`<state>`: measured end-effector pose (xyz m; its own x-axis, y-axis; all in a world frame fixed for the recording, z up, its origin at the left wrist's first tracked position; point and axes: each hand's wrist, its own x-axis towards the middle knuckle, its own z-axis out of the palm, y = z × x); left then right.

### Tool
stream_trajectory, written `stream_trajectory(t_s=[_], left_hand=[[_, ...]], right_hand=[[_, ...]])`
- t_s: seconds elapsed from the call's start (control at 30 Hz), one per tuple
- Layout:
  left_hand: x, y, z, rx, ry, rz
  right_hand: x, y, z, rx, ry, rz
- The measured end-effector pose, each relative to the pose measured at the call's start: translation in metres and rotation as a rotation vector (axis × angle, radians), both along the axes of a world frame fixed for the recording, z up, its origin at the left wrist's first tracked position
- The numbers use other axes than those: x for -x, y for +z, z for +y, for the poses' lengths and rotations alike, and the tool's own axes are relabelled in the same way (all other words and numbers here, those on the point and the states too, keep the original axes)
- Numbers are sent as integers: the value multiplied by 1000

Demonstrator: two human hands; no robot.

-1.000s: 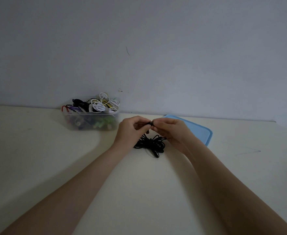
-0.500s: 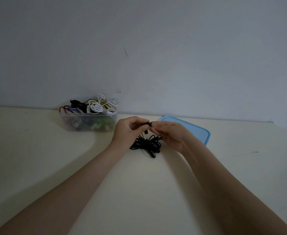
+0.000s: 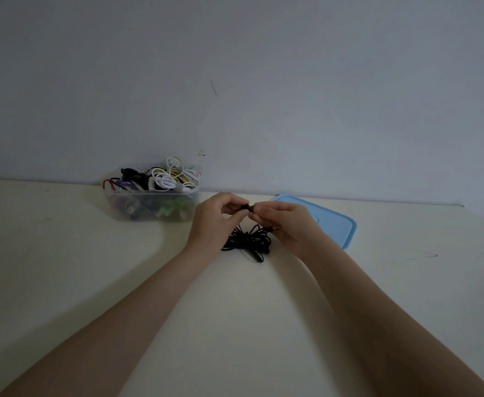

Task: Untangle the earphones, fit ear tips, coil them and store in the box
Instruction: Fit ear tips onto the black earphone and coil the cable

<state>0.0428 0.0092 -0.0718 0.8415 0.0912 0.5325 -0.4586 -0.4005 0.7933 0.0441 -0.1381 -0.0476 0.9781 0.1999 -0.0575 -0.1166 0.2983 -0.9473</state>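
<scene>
Left hand: I noted the left hand point(image 3: 216, 217) raised just above the table, thumb and forefinger pinched on one side of a small black earbud point(image 3: 248, 208), the other fingers curled loosely.
Right hand: The right hand point(image 3: 285, 224) met it from the other side, fingertips pinched on the same earbud; whether a tip sat between them was too small for me to tell.
Plug: A metal plug point(image 3: 273, 228) stuck out beside the right hand's lower fingers; I could not tell whether those fingers held it.
Earphones: The black cable point(image 3: 248, 241) hung from the pinch and lay in loose overlapping loops on the table, directly below and between both hands.
Step in hand: I judged this to be fitting a tip to the earbud, with coiling and storing not yet done.
How to do it well: I would hold the earbud steady with one hand, press the tip on squarely with the other, and avoid pulling the cable tight.
Box: The clear box point(image 3: 152, 206) stood to the left by the wall, heaped with white, black and coloured earphones.
Lid: A blue lid point(image 3: 335, 224) lay flat behind the right hand.
Table: The pale table point(image 3: 63, 267) carried all of it.
</scene>
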Motion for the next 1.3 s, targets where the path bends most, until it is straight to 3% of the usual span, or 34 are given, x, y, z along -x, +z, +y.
stream_trajectory(t_s=[0.1, 0.47, 0.7, 1.07, 1.3], left_hand=[[-1, 0, 0, -50, 29, -53], [-4, 0, 1, 74, -11, 60], [0, 2, 1, 16, -14, -17], [1, 6, 5, 244, -218, 156], [-1, 4, 5, 276, -200, 191]], right_hand=[[0, 1, 0, 2, -4, 5], [0, -2, 1, -23, -4, 8], [1, 0, 3, -41, -5, 36], [0, 2, 2, -180, 115, 171], [-1, -1, 6, -150, 52, 136]])
